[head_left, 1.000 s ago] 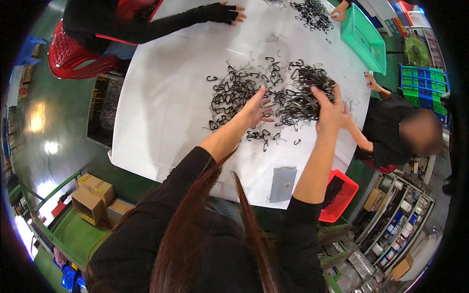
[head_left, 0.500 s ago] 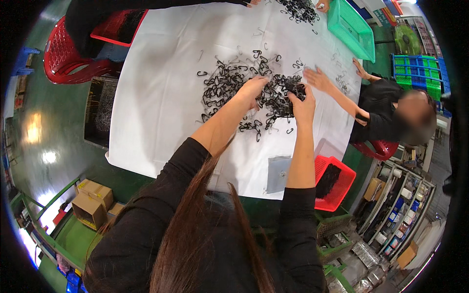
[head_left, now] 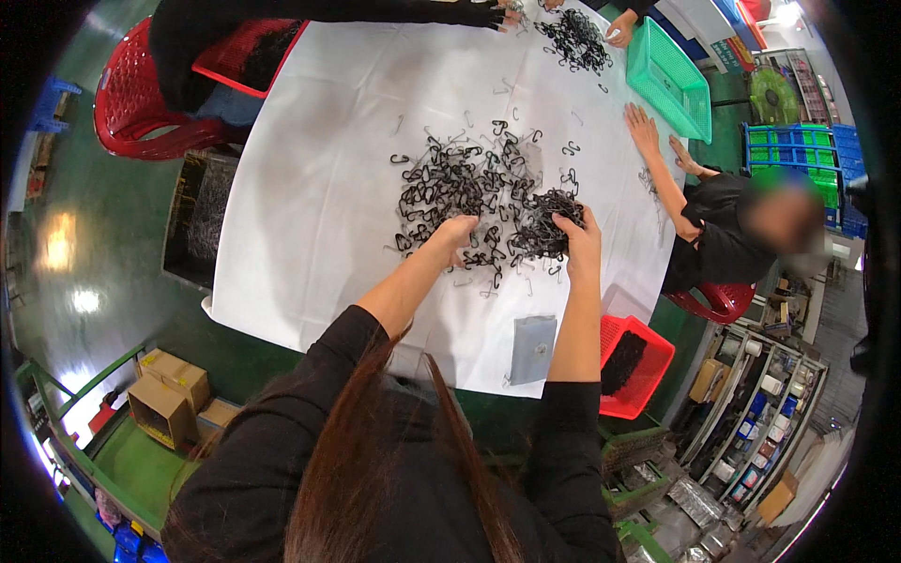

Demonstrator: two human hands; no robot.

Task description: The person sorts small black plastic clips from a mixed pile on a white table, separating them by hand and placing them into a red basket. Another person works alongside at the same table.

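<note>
A loose pile of small black S-shaped hooks lies spread over the white-covered table in front of me. My right hand is closed on a dense clump of black hooks at the pile's right side, thumb and fingers pressing its edge. At the near edge of the pile is my left hand, its fingers curled together beside some hooks. What those fingers hold, if anything, is hidden. Thin pale hooks lie scattered around the black ones.
A flat grey packet lies at the table's near edge. Right of it stands a red basket with black pieces inside. Across the table are a green basket and another hook pile. A co-worker's hand rests at right.
Both my hands have drawn nearer to me, the left also going left, its fingers now closer together. The right's clump has shifted nearer too. The co-worker's hand at right has moved farther away.
</note>
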